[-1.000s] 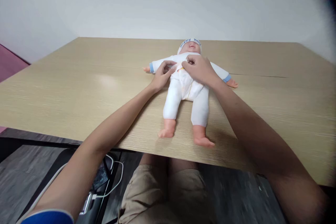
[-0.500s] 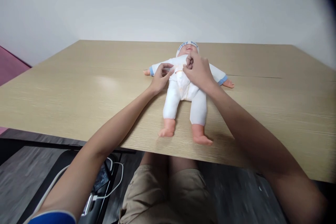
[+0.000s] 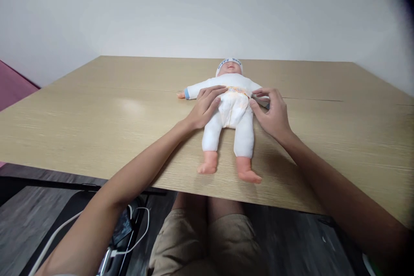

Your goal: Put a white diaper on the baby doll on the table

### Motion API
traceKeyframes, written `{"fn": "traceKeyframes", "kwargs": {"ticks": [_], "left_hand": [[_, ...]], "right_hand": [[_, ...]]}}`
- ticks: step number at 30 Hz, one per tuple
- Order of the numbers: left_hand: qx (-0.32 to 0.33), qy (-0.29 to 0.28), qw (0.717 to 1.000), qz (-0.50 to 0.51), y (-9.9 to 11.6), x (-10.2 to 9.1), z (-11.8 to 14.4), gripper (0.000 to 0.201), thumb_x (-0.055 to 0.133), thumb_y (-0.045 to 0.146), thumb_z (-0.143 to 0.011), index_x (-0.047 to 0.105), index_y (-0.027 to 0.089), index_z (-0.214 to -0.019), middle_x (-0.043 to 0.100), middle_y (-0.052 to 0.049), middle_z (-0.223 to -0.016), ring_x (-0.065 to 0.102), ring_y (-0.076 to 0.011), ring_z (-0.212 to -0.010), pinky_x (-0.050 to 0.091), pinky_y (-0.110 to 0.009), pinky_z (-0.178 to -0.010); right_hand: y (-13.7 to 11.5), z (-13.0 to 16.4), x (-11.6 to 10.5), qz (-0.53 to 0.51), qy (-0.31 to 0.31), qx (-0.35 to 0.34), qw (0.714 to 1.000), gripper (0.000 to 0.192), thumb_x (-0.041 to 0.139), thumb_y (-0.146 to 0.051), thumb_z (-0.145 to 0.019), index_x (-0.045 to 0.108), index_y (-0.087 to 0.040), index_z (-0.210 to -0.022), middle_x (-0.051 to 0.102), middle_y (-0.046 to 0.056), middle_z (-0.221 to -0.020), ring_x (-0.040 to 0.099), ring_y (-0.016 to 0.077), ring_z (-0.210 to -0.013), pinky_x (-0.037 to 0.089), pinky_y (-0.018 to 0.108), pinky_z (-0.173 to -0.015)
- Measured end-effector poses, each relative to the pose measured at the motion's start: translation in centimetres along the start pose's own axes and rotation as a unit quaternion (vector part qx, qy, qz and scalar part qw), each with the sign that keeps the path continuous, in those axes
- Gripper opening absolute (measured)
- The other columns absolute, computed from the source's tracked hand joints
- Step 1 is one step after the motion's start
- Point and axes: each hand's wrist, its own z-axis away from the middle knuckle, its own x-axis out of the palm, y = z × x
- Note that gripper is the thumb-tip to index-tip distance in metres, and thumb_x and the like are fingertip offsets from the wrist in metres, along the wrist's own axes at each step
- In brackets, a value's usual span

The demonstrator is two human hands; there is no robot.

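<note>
A person's left hand (image 3: 207, 107) is resting flat, fingers open, on the waist of a baby doll (image 3: 228, 112) lying face-up on a wooden table (image 3: 97, 112), while the right hand (image 3: 271, 114) is pinching the white outfit's hem just beside the doll's other hip. Between the two grips, the top is sitting raised above a printed diaper (image 3: 233, 102), with the leggings still on. Blue lettering on the doll's cap (image 3: 229, 61) is too small to read.
</note>
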Motion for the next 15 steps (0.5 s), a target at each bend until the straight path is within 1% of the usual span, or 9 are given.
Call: {"fn": "traceKeyframes", "kwargs": {"ticks": [3, 6, 8, 9, 10, 11, 12, 13, 15], "left_hand": [[0.0, 0.0, 1.0, 0.0, -0.1, 0.1, -0.1, 0.07, 0.021, 0.062, -0.125, 0.068, 0.024, -0.161, 0.066, -0.013, -0.169, 0.055, -0.029, -0.163, 0.034, -0.052, -0.139], [0.008, 0.002, 1.0, 0.003, -0.4, 0.0, -0.1, 0.068, 0.023, 0.06, -0.126, 0.068, 0.023, -0.161, 0.067, -0.013, -0.169, 0.056, -0.028, -0.162, 0.034, -0.051, -0.138], [0.006, -0.002, 1.0, 0.001, -0.5, 0.0, -0.1, 0.068, 0.022, 0.06, -0.126, 0.067, 0.025, -0.163, 0.066, -0.012, -0.17, 0.056, -0.0279, -0.162, 0.034, -0.052, -0.137], [0.004, -0.005, 1.0, -0.001, -0.5, 0.0, -0.1, 0.068, 0.021, 0.061, -0.126, 0.067, 0.026, -0.164, 0.066, -0.011, -0.171, 0.056, -0.0279, -0.162, 0.034, -0.052, -0.138], [0.004, -0.006, 1.0, -0.001, -0.5, 0.1, 0.0, 0.068, 0.021, 0.061, -0.126, 0.066, 0.027, -0.164, 0.065, -0.011, -0.172, 0.056, -0.0279, -0.162, 0.034, -0.052, -0.137], [0.004, -0.006, 1.0, 0.001, -0.5, 0.1, 0.0, 0.068, 0.021, 0.061, -0.126, 0.066, 0.027, -0.165, 0.065, -0.011, -0.173, 0.056, -0.0278, -0.163, 0.033, -0.052, -0.137], [0.005, -0.006, 1.0, 0.005, -0.5, 0.1, 0.0, 0.068, 0.022, 0.06, -0.126, 0.066, 0.027, -0.165, 0.065, -0.011, -0.173, 0.056, -0.0278, -0.163, 0.033, -0.052, -0.137], [0.006, -0.005, 1.0, 0.009, -0.5, 0.2, 0.0, 0.067, 0.022, 0.059, -0.126, 0.066, 0.026, -0.164, 0.065, -0.011, -0.172, 0.056, -0.0278, -0.162, 0.033, -0.052, -0.137], [0.002, -0.003, 1.0, 0.014, -0.4, 0.2, 0.0, 0.067, 0.023, 0.059, -0.126, 0.067, 0.025, -0.164, 0.065, -0.011, -0.172, 0.056, -0.0281, -0.162, 0.033, -0.052, -0.136]], "right_hand": [[0.5, -0.4, 0.7, -0.015, -0.003, 0.024, 1.0, 0.028, 0.069, -0.05, -0.104, 0.067, -0.024, -0.113, 0.076, 0.011, -0.119, 0.073, 0.0236, -0.103, 0.064, 0.044, -0.1], [0.1, -1.6, 1.6, -0.032, -0.026, 0.052, 0.998, 0.03, 0.07, -0.051, -0.102, 0.067, -0.022, -0.109, 0.075, 0.008, -0.113, 0.067, 0.0176, -0.088, 0.061, 0.035, -0.085], [-0.3, -2.1, 2.0, -0.027, -0.031, 0.061, 0.997, 0.029, 0.07, -0.049, -0.102, 0.069, -0.021, -0.11, 0.075, 0.008, -0.114, 0.065, 0.0166, -0.085, 0.058, 0.033, -0.079], [-0.5, -2.1, 2.0, -0.022, -0.028, 0.058, 0.998, 0.027, 0.07, -0.047, -0.102, 0.07, -0.021, -0.111, 0.076, 0.009, -0.116, 0.066, 0.0172, -0.087, 0.059, 0.033, -0.079], [-0.7, -2.0, 1.9, -0.016, -0.023, 0.048, 0.998, 0.026, 0.068, -0.045, -0.103, 0.071, -0.021, -0.113, 0.076, 0.01, -0.119, 0.068, 0.0188, -0.091, 0.06, 0.034, -0.081], [-0.8, -1.7, 1.8, -0.008, -0.019, 0.03, 0.999, 0.024, 0.066, -0.043, -0.105, 0.072, -0.022, -0.114, 0.076, 0.011, -0.123, 0.071, 0.0213, -0.099, 0.063, 0.037, -0.087], [-0.9, -1.3, 1.5, 0.001, -0.019, 0.005, 1.0, 0.025, 0.064, -0.043, -0.107, 0.074, -0.023, -0.117, 0.077, 0.012, -0.127, 0.073, 0.0244, -0.11, 0.065, 0.042, -0.096], [-1.0, -0.9, 1.2, 0.009, -0.025, -0.022, 0.999, 0.026, 0.061, -0.043, -0.109, 0.076, -0.024, -0.12, 0.077, 0.012, -0.132, 0.074, 0.0275, -0.121, 0.064, 0.047, -0.107], [-1.0, 0.0, 0.6, 0.022, -0.052, -0.07, 0.996, 0.033, 0.057, -0.044, -0.113, 0.077, -0.028, -0.134, 0.077, 0.01, -0.145, 0.07, 0.0312, -0.141, 0.057, 0.057, -0.127]]}}
